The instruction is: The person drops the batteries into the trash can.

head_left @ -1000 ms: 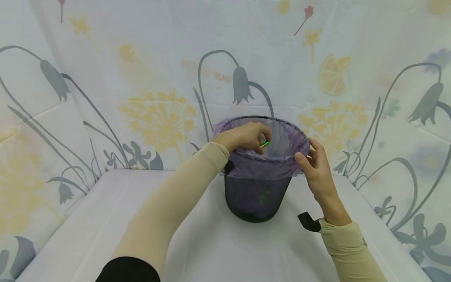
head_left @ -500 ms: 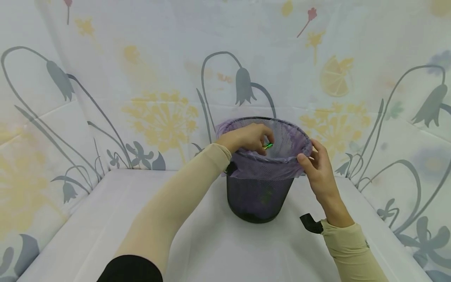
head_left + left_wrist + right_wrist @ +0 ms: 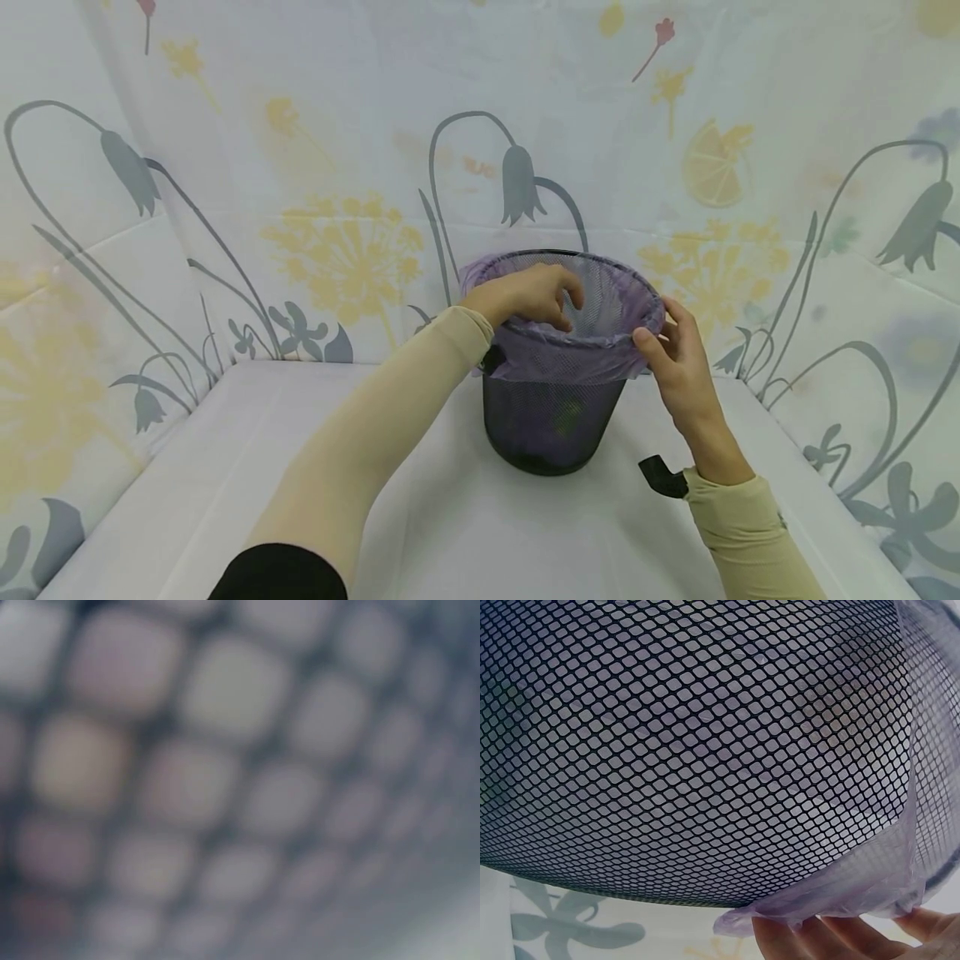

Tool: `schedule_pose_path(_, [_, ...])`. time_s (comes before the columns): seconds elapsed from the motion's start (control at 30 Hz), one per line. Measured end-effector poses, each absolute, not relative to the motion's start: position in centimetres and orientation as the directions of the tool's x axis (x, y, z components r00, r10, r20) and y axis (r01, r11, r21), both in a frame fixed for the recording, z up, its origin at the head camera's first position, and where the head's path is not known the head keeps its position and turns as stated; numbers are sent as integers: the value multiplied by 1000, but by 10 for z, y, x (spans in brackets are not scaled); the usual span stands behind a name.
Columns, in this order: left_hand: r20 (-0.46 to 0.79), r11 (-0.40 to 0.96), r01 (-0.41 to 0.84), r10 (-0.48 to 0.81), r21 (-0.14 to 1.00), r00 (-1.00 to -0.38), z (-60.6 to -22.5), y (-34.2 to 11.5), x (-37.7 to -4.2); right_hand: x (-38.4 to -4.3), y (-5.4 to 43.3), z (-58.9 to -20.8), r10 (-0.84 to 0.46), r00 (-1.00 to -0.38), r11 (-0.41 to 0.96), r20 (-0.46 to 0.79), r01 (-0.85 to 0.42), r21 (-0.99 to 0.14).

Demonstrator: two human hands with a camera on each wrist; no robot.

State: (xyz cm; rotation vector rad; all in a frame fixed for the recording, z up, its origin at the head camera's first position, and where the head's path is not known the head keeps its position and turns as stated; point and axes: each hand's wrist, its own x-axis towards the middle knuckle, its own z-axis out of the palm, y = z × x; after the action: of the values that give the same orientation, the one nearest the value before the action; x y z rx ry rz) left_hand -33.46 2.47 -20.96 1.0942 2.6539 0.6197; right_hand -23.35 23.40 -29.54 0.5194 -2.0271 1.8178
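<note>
In the head view, a white surface (image 3: 450, 533) extended under both hands, and a pale cloth (image 3: 337, 150) with yellow and grey printed flowers stood behind them and at their two sides. Between the hands, a black mesh bin (image 3: 525, 425) stood upright on this surface, with a purple bag (image 3: 562, 358) folded over its rim. Only this view showed both hands together, and, lower than them, a yellow-green patch (image 3: 567, 417) through the mesh; what it was, I cannot tell. The left hand (image 3: 532, 293) hung at the bin's mouth, its fingers loosely bent, with a gap between thumb and forefinger. The right hand (image 3: 686, 375) pinched the purple bag at the rim, thumb nearer to the camera, fingers behind. Pale sleeves (image 3: 375, 425) covered both forearms. The left wrist view gave only blurred mesh, so from it I cannot tell the grip. The right wrist view showed what the head view hid: right-hand fingertips against the bag's loose edge, the mesh wall above them, and a dim greenish blur (image 3: 502, 742) well apart to their left.
</note>
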Motion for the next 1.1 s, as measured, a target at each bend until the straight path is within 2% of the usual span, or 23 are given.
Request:
schedule_pose_path(0.27, [13,629,646,712,432,-702,-206,22,-335,-236,231,-294,-36,-860,103,509,-510,-854])
schedule_pose_path(0.63, [199,557,706,705,438,-680,-197,2,-329,-236,231,-294,-30,-859,103,510,-511,-854])
schedule_pose_path(0.9, [291,562,755,701,338,-652,-190,-15,-309,-234,235,-295,-20,-856,80,516,-516,-853])
schedule_pose_path(1.1, [421,582,757,632,297,-650,-198,-38,-293,-234,234,-296,-19,-862,111,506,-505,-856])
